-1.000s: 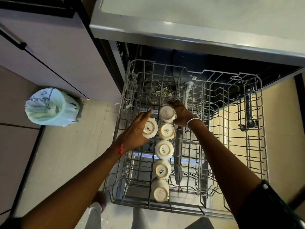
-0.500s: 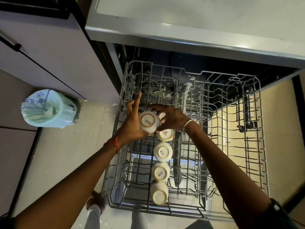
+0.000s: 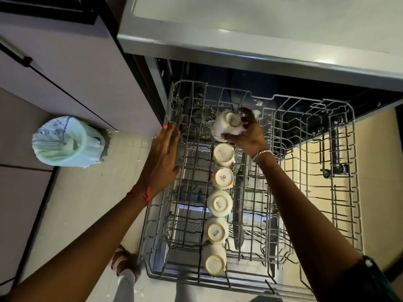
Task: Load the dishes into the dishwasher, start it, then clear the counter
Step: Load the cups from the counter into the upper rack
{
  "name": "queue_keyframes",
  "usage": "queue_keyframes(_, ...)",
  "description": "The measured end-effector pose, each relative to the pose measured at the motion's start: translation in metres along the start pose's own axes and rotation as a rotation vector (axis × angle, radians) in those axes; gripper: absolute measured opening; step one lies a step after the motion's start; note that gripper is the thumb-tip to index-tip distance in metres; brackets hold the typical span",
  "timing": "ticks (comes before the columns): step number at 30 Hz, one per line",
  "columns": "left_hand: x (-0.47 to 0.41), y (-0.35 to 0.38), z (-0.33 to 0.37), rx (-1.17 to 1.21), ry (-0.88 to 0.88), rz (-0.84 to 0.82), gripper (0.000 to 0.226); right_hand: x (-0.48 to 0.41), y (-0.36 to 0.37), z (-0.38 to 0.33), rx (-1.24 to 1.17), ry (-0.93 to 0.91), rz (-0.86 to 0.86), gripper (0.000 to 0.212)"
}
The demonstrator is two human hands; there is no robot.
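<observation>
The right hand [image 3: 250, 136] grips a white cup [image 3: 225, 125], tipped on its side, over the far end of the pulled-out dishwasher rack [image 3: 309, 199]. Five more cups [image 3: 219, 203] sit upside down in a row in the rack, nearer the person. The left hand [image 3: 162, 158] is flat with straight fingers at the rack's left edge.

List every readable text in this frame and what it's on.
"SISTA": third cup from front.
"SISTA": second cup from front.
Fourth cup from front: red logo, word too blurred.
Green bag: "OF", rest blurred.
Front cup, fifth cup, held cup: nothing readable.
</observation>
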State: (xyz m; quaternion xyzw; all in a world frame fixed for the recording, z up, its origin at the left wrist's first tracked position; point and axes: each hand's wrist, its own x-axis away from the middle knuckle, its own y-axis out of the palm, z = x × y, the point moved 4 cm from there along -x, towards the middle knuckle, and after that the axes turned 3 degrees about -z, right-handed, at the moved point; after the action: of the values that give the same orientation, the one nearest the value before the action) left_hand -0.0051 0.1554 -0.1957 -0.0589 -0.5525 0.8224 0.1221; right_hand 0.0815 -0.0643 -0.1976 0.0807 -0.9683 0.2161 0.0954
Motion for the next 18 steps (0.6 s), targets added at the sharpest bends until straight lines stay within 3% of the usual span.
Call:
queue_keyframes(8, 0.003, 0.002, 0.002, -0.054, -0.029, 0.026, 0.091, -0.015, 0.008, 0.02, 0.155, 0.074, 0.158, 0.073)
queue_keyframes(18, 0.003, 0.007, -0.002, -0.153, -0.023, 0.053, 0.096, -0.018, 0.023, 0.034, 0.331, 0.176, 0.071, 0.072)
